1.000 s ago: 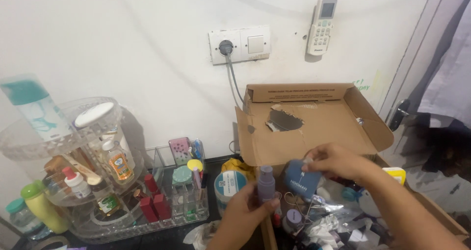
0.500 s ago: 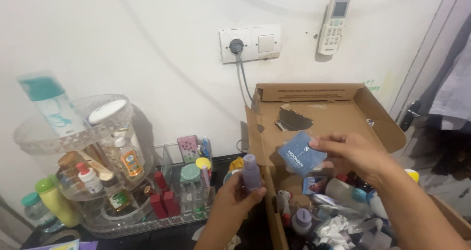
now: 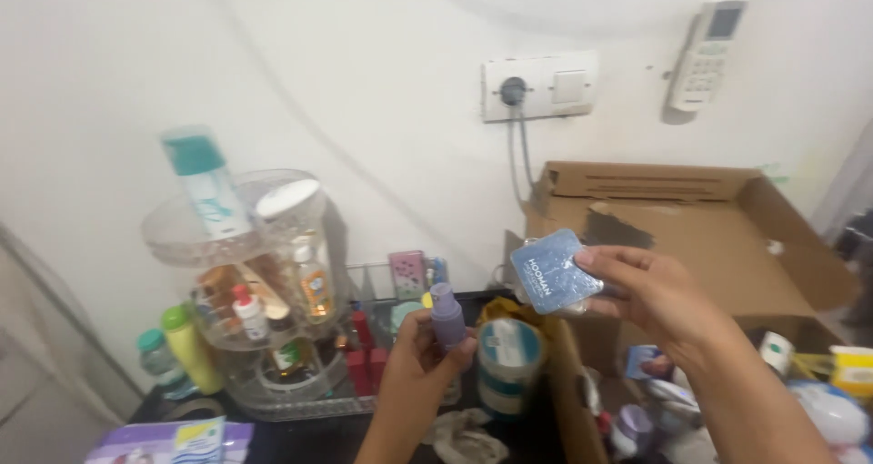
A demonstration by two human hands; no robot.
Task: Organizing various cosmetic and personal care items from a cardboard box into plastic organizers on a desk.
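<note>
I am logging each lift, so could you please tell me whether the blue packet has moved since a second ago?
Yes. The blue packet has risen, from low inside the cardboard box to level with its back wall.

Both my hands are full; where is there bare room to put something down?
Little shows. A dark strip of counter lies bare between the clear tiered organiser, the purple packet and the left hand. The open cardboard box under the right hand is crammed.
</note>
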